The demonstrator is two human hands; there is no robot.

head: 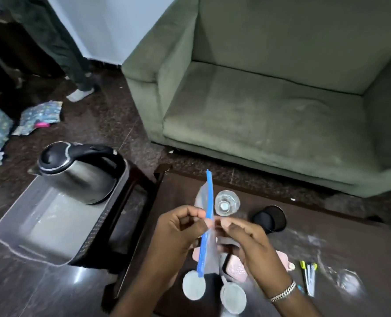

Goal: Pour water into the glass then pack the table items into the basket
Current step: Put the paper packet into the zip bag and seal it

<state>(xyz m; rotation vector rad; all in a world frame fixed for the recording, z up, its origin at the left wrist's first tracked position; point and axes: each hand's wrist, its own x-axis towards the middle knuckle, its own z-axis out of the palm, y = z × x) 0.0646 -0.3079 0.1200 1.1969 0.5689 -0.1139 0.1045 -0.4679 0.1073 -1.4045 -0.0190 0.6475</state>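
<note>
Green upholstered armchair (270, 88) stands beyond the dark wooden tabletop (327, 236). Grey plastic basket (41, 225) sits on a dark stool left of the tabletop, with a stainless-steel electric kettle (80, 172) inside at its far end. Both hands, left hand (178, 229) and right hand (247, 239), pinch a clear zip bag with a blue seal strip (207, 225) above the tabletop, fingers closed on it. Clear drinking glass (227, 202) stands upright just beyond the hands. Black cup (270, 218) lies tipped beside the glass.

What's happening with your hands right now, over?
Left hand and right hand both pinching zip bag at its blue seal. Kettle in basket. Glass on table, nothing blocking.
</note>
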